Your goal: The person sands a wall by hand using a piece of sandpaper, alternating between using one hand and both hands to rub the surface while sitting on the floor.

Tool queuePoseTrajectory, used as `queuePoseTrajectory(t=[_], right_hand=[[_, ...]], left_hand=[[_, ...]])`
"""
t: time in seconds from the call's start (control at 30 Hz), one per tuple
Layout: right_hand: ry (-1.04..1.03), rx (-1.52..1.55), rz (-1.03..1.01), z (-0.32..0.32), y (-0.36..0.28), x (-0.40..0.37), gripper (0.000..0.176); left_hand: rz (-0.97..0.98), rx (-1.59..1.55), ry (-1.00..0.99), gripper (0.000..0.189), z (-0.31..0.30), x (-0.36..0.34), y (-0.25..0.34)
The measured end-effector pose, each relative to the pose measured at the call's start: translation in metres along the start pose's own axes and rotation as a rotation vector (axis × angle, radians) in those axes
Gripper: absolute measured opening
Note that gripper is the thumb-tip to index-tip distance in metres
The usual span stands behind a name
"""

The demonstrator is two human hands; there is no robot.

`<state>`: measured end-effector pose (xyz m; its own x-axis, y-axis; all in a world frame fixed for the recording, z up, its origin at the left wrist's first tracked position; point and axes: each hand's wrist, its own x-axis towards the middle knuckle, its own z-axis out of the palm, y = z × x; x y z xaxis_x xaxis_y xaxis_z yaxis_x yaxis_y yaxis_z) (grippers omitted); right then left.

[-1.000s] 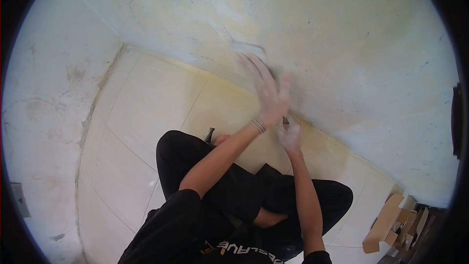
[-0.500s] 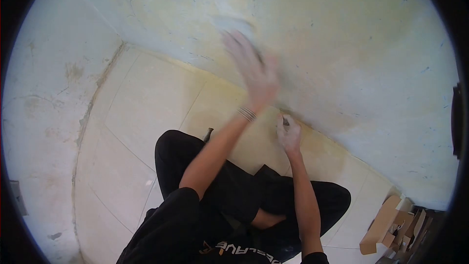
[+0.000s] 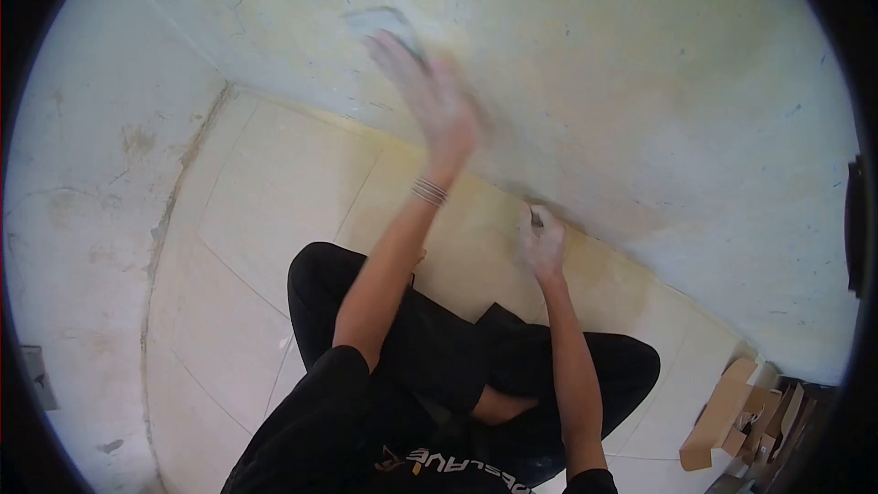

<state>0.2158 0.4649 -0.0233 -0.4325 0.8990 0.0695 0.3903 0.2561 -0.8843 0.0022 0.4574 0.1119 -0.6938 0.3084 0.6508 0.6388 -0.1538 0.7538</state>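
My left hand (image 3: 425, 96), blurred and dusted white, lies against the painted wall (image 3: 640, 82) with a flat pale grey pad (image 3: 384, 23) under its fingers. The pad's far end sticks out past the fingertips. Thin bands circle that wrist. Low down by the foot of the wall, my right hand (image 3: 543, 238), also white with dust, has its fingers curled in. A small dark patch shows between thumb and fingers; what it is cannot be made out.
Light floor tiles (image 3: 247, 210) lie beneath my crossed legs in black trousers. A second wall (image 3: 82, 220) with stains and cracks rises at the left. Open cardboard boxes (image 3: 718, 416) are at the lower right, and a dark object (image 3: 855, 224) is at the right edge.
My left hand and the pad have moved up and to the left along the wall. My right hand has stayed nearly in place.
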Motion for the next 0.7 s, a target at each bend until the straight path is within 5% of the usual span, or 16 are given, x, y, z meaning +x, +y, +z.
queuePoseTrajectory(t=[0.1, 0.27, 0.43, 0.53, 0.7], right_hand=[[-0.010, -0.010, 0.010, 0.002, -0.001, -0.002, 0.022], [-0.014, -0.052, -0.121, 0.001, 0.012, -0.005, 0.025], [-0.014, -0.021, 0.057, 0.001, 0.002, 0.000, 0.025], [-0.019, 0.019, 0.049, 0.005, -0.001, -0.001, 0.025], [-0.011, 0.092, -0.092, 0.012, 0.042, 0.001, 0.025]], left_hand=[[-0.087, 0.052, 0.024, 0.085, 0.009, -0.016, -0.008], [-0.180, 0.078, -0.256, 0.086, 0.042, -0.113, 0.024], [-0.173, -0.016, 0.101, 0.083, 0.018, -0.026, -0.022], [-0.216, -0.098, 0.098, 0.081, 0.016, -0.032, -0.022], [-0.262, -0.065, -0.164, 0.082, 0.044, -0.119, 0.022]])
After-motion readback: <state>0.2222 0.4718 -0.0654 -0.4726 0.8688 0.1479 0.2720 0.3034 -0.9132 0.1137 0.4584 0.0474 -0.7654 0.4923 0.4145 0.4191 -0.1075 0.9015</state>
